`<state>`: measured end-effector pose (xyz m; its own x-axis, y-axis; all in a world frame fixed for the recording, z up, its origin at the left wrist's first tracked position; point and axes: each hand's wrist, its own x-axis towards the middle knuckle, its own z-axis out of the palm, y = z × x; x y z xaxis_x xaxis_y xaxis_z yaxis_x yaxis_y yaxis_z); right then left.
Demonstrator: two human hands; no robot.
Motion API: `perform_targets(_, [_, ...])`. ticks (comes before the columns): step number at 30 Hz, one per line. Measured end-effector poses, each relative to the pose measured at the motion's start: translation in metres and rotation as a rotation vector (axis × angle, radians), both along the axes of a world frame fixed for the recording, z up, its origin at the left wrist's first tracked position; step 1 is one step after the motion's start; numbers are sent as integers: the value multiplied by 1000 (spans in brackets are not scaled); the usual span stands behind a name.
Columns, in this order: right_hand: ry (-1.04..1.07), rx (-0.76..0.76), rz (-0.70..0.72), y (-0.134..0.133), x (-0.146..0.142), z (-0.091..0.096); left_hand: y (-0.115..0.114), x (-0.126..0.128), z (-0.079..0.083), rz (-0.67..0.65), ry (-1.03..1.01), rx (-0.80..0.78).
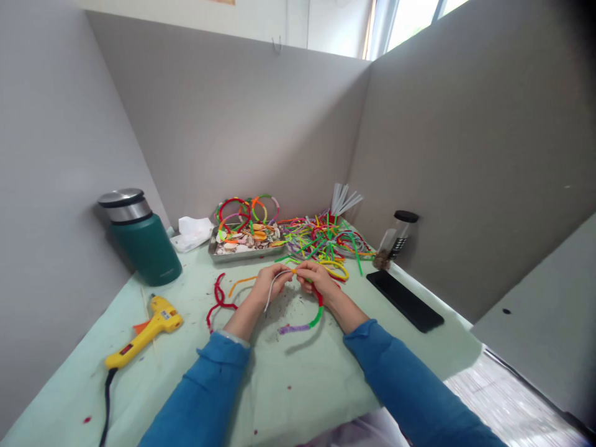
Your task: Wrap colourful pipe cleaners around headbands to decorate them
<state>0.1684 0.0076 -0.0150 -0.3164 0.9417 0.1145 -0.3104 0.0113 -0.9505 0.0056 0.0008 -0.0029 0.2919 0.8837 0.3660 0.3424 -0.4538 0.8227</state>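
My left hand (274, 280) and my right hand (316, 277) meet over the middle of the table, fingertips pinched. Between them runs a white wire (270, 292) with a bit of orange pipe cleaner (293, 270) at the fingertips. Its wrapped part, a curved pipe cleaner strand (316, 318) in red, green and purple, hangs below my right hand. Left of my left hand lie a twisted red pipe cleaner (218, 301) and a curved orange pipe cleaner (241, 282). A yellow pipe cleaner loop (342, 270) lies just behind my right hand.
A metal tray (246, 253) of shells with colourful rings stands behind, beside a heap of pipe cleaners (321, 239). At left are a green bottle (144, 242), tissues (193, 231) and a yellow glue gun (144, 335). At right are a black phone (405, 301) and a clear bottle (395, 239). Grey partitions enclose the table.
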Motion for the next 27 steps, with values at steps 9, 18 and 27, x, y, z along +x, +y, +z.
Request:
perform_targets(9, [-40, 50, 34, 0, -1, -2, 1, -1, 0, 8, 15, 21])
perform_targets(18, [-164, 177, -12, -2, -4, -4, 5, -3, 0, 34, 74, -5])
perform_targets(27, [-172, 164, -43, -1, -4, -3, 0, -1, 6, -10, 69, -38])
